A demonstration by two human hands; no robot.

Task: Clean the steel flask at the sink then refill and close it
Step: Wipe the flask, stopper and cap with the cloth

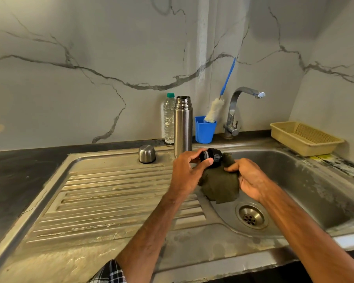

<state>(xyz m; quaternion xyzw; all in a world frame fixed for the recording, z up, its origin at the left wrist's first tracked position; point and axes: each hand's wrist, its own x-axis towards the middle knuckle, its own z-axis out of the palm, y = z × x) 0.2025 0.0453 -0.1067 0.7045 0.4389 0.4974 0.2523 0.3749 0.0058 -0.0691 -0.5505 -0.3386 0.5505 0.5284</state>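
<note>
The steel flask (183, 125) stands upright and uncapped at the back of the drainboard, its mouth open. Its steel cup lid (147, 153) sits upside down to its left. My left hand (187, 172) grips the black stopper (211, 157) over the sink's left edge. My right hand (247, 178) holds a dark green cloth (220, 185) bunched against the stopper's end.
A clear water bottle (169, 119) with a green cap stands behind the flask. A blue cup (205, 129) holds a blue-handled bottle brush (214, 109). The tap (236, 111) is off, spout over the sink basin (306, 180). A beige basket (304, 137) sits back right.
</note>
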